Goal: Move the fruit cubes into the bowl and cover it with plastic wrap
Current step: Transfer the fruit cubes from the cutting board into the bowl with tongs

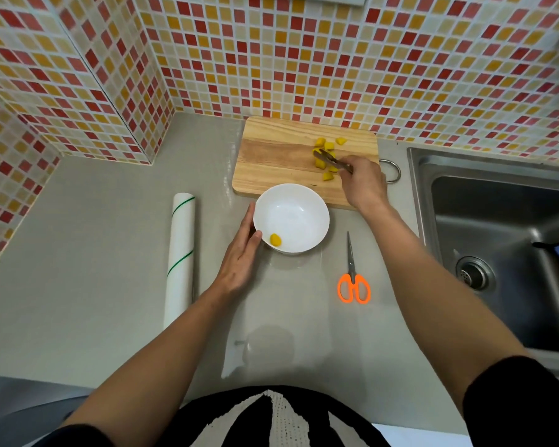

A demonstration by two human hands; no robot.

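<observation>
1. The right hand is closing around the handle of a pair of tongs, whose tips are reaching into the fruit cubes on the cutting board. Whether the tips are already pinching a cube cannot be told.
2. The left hand is lying flat and open against the near-left side of the white bowl, with the thumb touching the rim, steadying it rather than gripping it.
3. One cube is already sitting in the bowl; most of the cubes are waiting on the board, so the transfer is judged to be at an early stage.
4. The cubes are likely soft, wet and slippery; the tongs should be pinching each one lightly across opposite flat faces to avoid crushing it.
5. The bowl is probably rigid, light and breakable, and may slide on the smooth counter, so bracing it is advisable.
6. The plastic wrap roll is lying to the left of the bowl, and the orange-handled scissors are lying to the right; neither hand is touching them.
</observation>
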